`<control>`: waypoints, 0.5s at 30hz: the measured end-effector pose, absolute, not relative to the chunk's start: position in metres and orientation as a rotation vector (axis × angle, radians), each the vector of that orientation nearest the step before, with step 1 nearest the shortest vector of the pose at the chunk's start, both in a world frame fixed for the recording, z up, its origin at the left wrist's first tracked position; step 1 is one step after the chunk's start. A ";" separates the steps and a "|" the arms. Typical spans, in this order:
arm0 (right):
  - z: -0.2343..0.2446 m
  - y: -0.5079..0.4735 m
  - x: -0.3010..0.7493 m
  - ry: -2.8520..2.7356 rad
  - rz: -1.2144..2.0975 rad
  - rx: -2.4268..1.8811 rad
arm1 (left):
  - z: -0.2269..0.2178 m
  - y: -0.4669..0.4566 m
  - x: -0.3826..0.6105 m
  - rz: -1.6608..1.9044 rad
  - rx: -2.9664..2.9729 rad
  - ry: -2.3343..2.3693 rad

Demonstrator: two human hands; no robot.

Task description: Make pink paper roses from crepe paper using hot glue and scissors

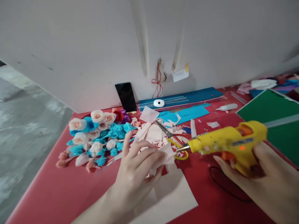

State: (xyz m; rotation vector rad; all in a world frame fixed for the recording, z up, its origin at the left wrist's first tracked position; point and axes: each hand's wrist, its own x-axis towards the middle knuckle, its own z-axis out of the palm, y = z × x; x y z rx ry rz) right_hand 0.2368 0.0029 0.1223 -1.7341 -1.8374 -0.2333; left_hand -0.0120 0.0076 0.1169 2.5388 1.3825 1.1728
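Closest to the lens are the two forearms: the right hand (pixel 261 177) is wrapped fully round the grip of a yellow glue gun (pixel 229 141), with a finger lying by the orange trigger. The left hand (pixel 137 168) pinches a small pale paper piece (pixel 167 155) between thumb and curled fingers. The gun's metal nozzle points left and sits just at the edge of that piece, which is held slightly above the red table (pixel 58 193).

Under the left wrist lies a pale pink sheet (pixel 173 196), uncut as far as it shows. A green sheet (pixel 268 112) lies at the right edge, and blue sheets (pixel 187 96) lie along the wall at the back. Left of centre sits a heap of paper flowers (pixel 98 133) in white, peach and bright blue (a red and a purple one at the back).

Going by that heap, many blooms look finished. Much seems left, though: a litter of cut scraps (pixel 151 130) lies between the heap and the gun. The scissors (pixel 168 133) rest open among them, well apart from both hands. A lit orange lamp on the gun suggests it is hot. Whether glue is on the piece yet I cannot tell.
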 end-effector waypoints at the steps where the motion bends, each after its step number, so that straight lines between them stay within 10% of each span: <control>1: 0.122 0.007 0.240 -1.848 -0.134 -1.804 | 0.113 0.010 -0.012 1.127 2.549 1.398; 15: 0.070 0.082 0.300 -2.252 -0.179 -1.368 | 0.103 0.019 -0.014 0.821 2.286 1.297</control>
